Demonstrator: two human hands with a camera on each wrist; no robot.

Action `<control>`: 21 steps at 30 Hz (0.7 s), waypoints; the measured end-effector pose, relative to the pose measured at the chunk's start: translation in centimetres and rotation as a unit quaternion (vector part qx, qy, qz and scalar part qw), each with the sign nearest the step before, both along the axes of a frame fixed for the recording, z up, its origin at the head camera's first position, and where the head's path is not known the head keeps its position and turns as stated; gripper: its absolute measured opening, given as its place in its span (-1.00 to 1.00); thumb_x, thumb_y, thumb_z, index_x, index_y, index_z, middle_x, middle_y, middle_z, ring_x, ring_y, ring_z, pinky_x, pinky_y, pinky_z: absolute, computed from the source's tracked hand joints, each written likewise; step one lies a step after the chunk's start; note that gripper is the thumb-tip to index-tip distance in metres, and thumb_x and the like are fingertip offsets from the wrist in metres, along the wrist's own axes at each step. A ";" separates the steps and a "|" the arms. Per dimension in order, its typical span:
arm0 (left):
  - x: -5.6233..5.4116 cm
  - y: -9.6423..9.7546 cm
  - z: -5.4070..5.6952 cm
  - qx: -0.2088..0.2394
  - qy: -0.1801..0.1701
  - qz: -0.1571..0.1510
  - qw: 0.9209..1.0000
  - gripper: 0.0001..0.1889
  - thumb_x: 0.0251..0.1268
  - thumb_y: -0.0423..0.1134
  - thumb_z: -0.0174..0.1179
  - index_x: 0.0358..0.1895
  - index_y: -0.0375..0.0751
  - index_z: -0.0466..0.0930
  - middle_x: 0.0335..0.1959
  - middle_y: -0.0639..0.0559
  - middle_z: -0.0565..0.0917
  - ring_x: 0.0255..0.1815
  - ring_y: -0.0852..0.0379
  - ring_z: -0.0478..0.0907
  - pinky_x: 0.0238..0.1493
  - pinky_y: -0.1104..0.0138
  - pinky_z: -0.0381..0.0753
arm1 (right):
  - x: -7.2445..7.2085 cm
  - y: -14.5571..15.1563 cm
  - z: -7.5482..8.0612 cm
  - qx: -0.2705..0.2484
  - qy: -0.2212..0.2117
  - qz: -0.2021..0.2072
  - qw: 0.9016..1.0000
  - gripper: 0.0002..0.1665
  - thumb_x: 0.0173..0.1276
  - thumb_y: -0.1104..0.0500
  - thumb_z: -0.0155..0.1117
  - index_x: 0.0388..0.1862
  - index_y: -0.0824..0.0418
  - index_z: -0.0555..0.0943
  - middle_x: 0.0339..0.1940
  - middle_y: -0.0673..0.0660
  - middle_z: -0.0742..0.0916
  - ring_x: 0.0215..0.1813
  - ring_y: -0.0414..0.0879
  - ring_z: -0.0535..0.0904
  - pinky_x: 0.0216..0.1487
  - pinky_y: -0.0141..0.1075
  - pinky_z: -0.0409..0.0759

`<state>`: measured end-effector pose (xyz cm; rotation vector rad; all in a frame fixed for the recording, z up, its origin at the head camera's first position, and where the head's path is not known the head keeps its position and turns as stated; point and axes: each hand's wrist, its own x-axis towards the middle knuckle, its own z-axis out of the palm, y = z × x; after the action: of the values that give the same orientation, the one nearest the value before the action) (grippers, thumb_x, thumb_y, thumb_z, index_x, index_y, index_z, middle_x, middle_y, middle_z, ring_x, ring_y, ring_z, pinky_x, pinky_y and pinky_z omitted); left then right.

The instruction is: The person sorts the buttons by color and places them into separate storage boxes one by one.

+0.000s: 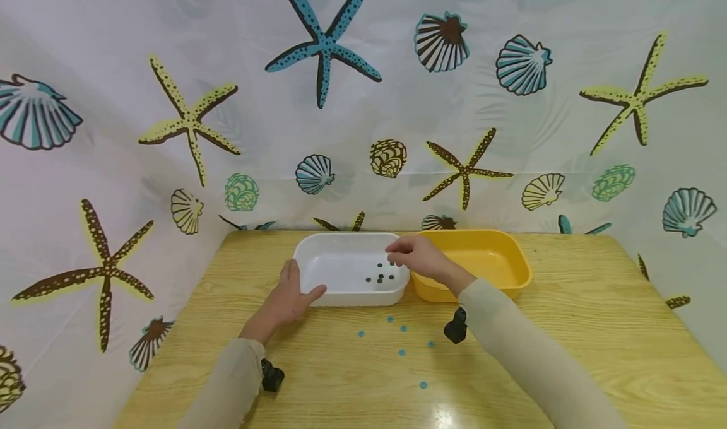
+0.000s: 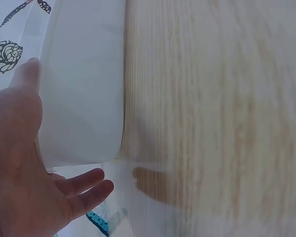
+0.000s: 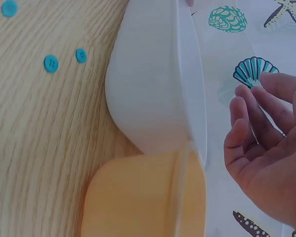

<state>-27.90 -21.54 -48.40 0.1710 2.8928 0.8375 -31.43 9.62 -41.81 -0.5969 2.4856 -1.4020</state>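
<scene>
The white plastic tub (image 1: 341, 299) stands at the back of the table, with several dark green buttons (image 1: 391, 277) on its floor toward the right end. My left hand (image 1: 286, 299) rests against the tub's left end, its thumb along the front rim. In the left wrist view, two fingers stick out straight past the tub's corner. My right hand (image 1: 420, 257) hovers over the tub's right end. Its fingers are loosely bent, and nothing shows between thumb and forefinger in the right wrist view. Several blue buttons (image 1: 403, 329) lie scattered on the table in front of the tub.
A yellow tub (image 1: 517, 277) stands against the white tub's right end, partly behind my right wrist. Both sit on a wooden table (image 1: 591, 328). A curtain (image 1: 386, 113) printed with starfish and shells hangs behind and at both sides.
</scene>
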 end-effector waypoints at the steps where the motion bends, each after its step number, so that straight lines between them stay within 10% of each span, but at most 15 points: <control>1: 0.0 0.0 0.0 0.002 0.001 -0.001 1.000 0.12 0.30 0.27 -0.01 0.41 -0.50 -0.53 0.45 -0.43 -0.42 0.41 -0.39 -0.10 0.31 -0.09 0.06 | 0.1 0.3 0.0 0.001 0.000 -0.002 1.000 -0.66 0.38 0.15 0.20 0.06 0.28 0.61 -0.14 0.13 0.69 -0.13 0.00 0.57 -0.02 -0.20 0.52; 11: 0.2 -0.1 0.5 0.002 0.048 -0.003 0.999 0.07 0.32 0.35 -0.14 0.44 -0.48 -0.42 0.43 -0.49 -0.33 0.40 -0.46 -0.21 0.31 -0.17 -0.04 | 0.9 3.5 -0.3 -0.003 0.011 -0.027 1.000 -0.65 0.40 0.14 0.17 0.05 0.32 0.61 -0.17 0.15 0.69 -0.19 0.01 0.56 -0.16 -0.23 0.51; 21: 0.5 1.6 2.8 -0.018 0.157 -0.049 0.986 -0.11 0.34 0.18 0.03 0.43 -0.48 -0.03 0.37 -0.42 0.15 0.36 -0.35 0.09 0.30 -0.13 0.07 | 2.0 8.1 -0.4 0.030 0.045 -0.074 0.996 -0.58 0.45 0.07 0.09 0.13 0.32 0.56 -0.03 0.19 0.67 -0.04 0.08 0.54 -0.02 -0.11 0.50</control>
<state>-27.41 -19.96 -45.58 0.4778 3.1533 0.8056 -29.44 17.68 -42.17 -0.4820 2.6814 -1.3742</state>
